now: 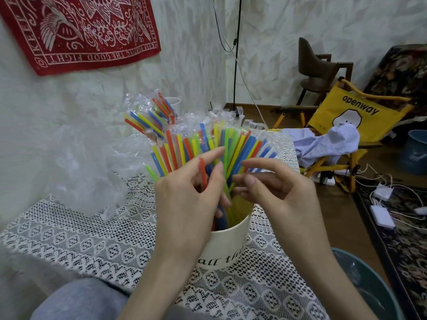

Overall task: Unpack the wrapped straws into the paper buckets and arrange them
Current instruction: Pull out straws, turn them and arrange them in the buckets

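Cream paper bucket [225, 248] upright on lace tablecloth [92, 241], packed with fanned colored straws [184, 148]. Left hand [187, 199] pinches orange straw [203, 174] among them. Right hand [275, 190] fingers curled into bunch, touching straws; exact grip hidden. Second bucket [173, 101] behind, mostly blocked by wrapped straws [150, 121]. Crumpled clear plastic wrap [85, 167] left. Yellow folding chair [351, 116] and teal basin [367, 289] right.
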